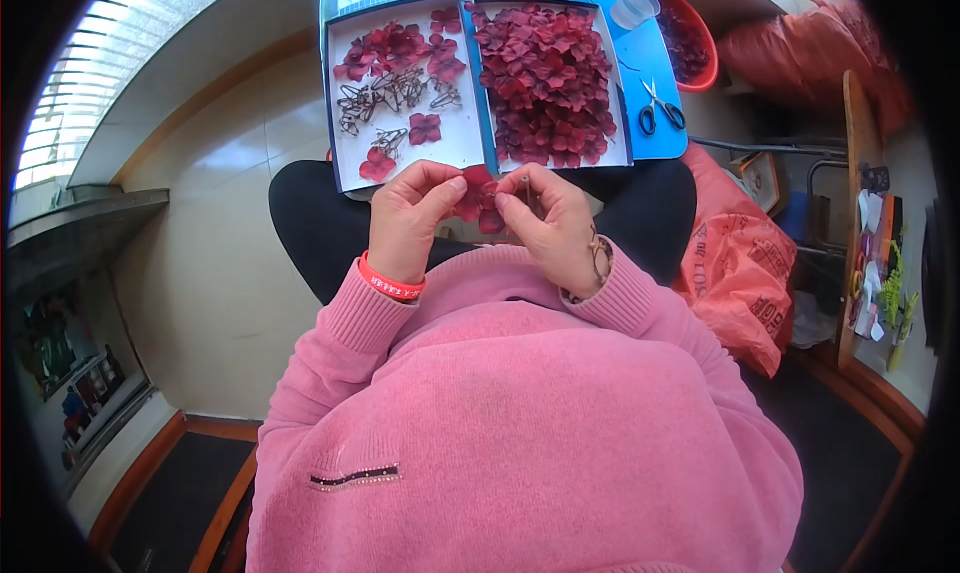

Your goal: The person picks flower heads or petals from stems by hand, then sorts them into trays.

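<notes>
Between my two hands is a dark red artificial flower (470,203), close to the front edges of two shallow boxes. My left hand (410,218) pinches its left petals between thumb and fingers. With thumb and forefinger, my right hand (555,228) pinches the flower's right side; a thin brown stem piece (530,191) shows by its fingers. The left box (345,163) holds loose red flowers (392,48) and tangled brown stems (395,91). A thick heap of red flowers (550,78) fills most of the right box (622,138). My fingers partly hide the flower's centre.
On the blue table (655,145) lie black-handled scissors (660,113), and a clear plastic cup (634,8) stands behind them. A red basin (708,58) with dark red pieces is beside the table. Red sacks (735,263) sit at the right.
</notes>
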Tool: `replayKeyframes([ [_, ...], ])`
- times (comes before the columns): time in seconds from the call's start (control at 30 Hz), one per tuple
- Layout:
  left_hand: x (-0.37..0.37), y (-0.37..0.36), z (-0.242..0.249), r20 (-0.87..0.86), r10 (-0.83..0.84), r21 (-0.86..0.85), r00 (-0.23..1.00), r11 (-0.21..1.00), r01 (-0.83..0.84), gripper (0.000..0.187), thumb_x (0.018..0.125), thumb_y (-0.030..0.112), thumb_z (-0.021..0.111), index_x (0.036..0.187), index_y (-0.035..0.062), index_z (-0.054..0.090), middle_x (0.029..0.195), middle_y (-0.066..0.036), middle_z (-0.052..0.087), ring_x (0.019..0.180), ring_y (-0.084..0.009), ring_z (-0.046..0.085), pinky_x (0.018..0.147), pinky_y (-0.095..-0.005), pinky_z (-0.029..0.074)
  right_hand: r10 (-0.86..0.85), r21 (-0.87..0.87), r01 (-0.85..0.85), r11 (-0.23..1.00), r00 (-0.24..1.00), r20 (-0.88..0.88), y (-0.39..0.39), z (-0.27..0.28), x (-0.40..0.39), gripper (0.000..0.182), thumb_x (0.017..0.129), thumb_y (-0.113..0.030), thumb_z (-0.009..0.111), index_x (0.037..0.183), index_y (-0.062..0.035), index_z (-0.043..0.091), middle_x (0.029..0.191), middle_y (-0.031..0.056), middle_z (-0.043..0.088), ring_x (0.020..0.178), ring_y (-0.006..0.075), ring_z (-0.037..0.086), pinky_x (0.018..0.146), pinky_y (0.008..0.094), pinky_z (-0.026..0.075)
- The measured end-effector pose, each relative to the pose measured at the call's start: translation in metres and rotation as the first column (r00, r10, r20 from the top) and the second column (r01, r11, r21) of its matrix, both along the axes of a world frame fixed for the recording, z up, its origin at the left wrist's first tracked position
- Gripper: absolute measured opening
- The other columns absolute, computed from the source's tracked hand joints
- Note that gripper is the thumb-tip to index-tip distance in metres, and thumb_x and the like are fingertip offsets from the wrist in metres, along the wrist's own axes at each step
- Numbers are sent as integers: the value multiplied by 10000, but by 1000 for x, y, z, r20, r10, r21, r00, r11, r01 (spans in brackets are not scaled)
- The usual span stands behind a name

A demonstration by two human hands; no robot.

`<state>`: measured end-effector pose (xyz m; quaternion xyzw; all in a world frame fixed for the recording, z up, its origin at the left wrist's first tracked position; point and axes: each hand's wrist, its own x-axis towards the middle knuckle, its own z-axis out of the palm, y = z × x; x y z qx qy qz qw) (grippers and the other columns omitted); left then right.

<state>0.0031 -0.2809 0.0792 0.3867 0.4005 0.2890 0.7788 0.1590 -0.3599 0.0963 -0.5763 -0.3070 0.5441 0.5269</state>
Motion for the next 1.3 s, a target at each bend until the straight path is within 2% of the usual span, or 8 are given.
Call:
replayKeyframes([
  [0.1, -2, -1, -2, -88, -10, 289, 996, 957, 35, 193, 849, -39, 574, 1038, -14, 596, 1018, -101, 624, 857, -146, 609, 726, -291, 505, 8, -43, -6, 999, 999, 53, 1, 2, 5, 49, 884, -51, 578, 869, -5, 576, 715, -28, 560, 627, 13, 486, 560, 174, 398],
  [0.2, -4, 4, -2, -257, 164, 859, 952, 490, 148, 311, 770, -108, 567, 1062, 0, 577, 1090, -149, 558, 863, -201, 599, 747, -301, 494, 3, -99, -1, 995, 1000, 25, 3, 5, 8, 57, 885, -61, 583, 861, -9, 580, 710, -27, 563, 603, 11, 478, 536, 174, 387],
  [0.43, -3, 13, 0, -293, 207, 953, 934, -14, 302, 295, 707, -58, 619, 984, 44, 611, 1039, -106, 578, 903, -246, 583, 903, -396, 427, -30, -143, 19, 990, 997, -75, 6, 10, 4, 79, 888, -82, 587, 861, -7, 586, 698, -24, 580, 589, 16, 501, 524, 167, 396],
  [0.57, 2, 3, -9, -372, 140, 808, 918, 535, 246, 139, 774, -17, 611, 897, 48, 603, 872, -90, 627, 862, -220, 602, 855, -352, 441, -9, -100, 4, 995, 999, -49, 5, -1, 6, 62, 875, -63, 588, 861, -3, 590, 823, 8, 601, 639, 24, 523, 568, 174, 418],
  [0.67, 7, 0, -10, -186, 86, 250, 979, 968, -37, 45, 853, 28, 587, 886, 0, 600, 818, -77, 658, 728, -129, 611, 671, -259, 483, 43, -6, -43, 999, 996, 78, 3, -1, 5, 47, 842, -45, 598, 837, 2, 597, 979, 59, 592, 668, 37, 525, 607, 191, 432],
  [0.83, 2, 0, -8, -144, 26, -40, 989, 999, -32, 93, 866, 66, 591, 916, -11, 604, 801, -54, 639, 680, -111, 606, 672, -234, 487, 74, 138, -179, 974, 830, 553, 3, -5, 8, 72, 757, -52, 635, 805, -5, 609, 1176, 147, 557, 693, 75, 540, 647, 237, 455],
  [1.03, -2, 2, 1, -134, -68, -59, 989, 996, 60, 74, 858, 64, 593, 867, -8, 606, 771, -42, 629, 647, -98, 583, 633, -223, 471, 170, 10, -183, 983, 930, 326, 8, 2, 5, 71, 751, -57, 631, 794, -14, 595, 1224, 167, 549, 711, 91, 551, 663, 245, 456],
  [1.3, -3, 1, -1, -123, -147, -49, 981, 989, 142, 94, 832, 68, 614, 883, -11, 604, 755, -39, 633, 643, -72, 572, 575, -196, 450, 146, -5, -158, 987, 898, 414, 8, 7, -3, 62, 794, -32, 605, 827, 1, 564, 732, 46, 593, 603, 65, 497, 559, 229, 423],
])
